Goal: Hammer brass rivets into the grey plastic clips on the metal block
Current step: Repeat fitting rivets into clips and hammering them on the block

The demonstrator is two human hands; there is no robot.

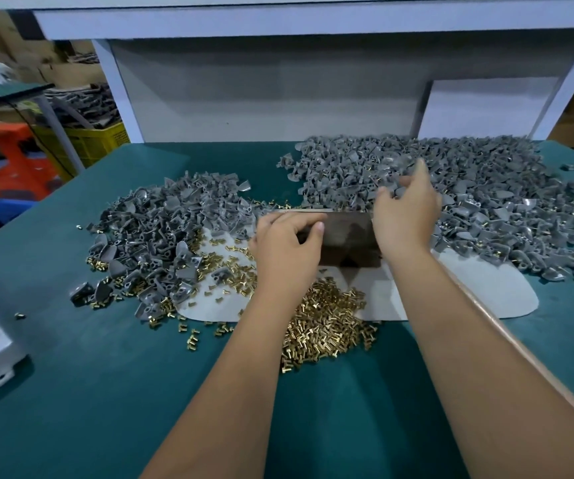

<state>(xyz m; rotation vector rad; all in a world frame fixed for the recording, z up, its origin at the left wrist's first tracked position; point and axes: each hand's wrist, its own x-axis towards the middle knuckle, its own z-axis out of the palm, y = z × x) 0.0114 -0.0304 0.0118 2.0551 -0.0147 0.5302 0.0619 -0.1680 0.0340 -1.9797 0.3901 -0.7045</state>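
The metal block (344, 242) is lying at the centre of the table (71, 392), its long axis running from 9 to 3 o'clock, between the two hands. The left hand (283, 243) is being rested on the block's left end, fingers curled over something small that cannot be made out. The right hand (404, 205) is being reached past the block's right end toward 1 o'clock, where its fingers are closing on grey plastic clips (468, 188). Brass rivets (327, 326) are lying at 6 o'clock, nearer the left hand.
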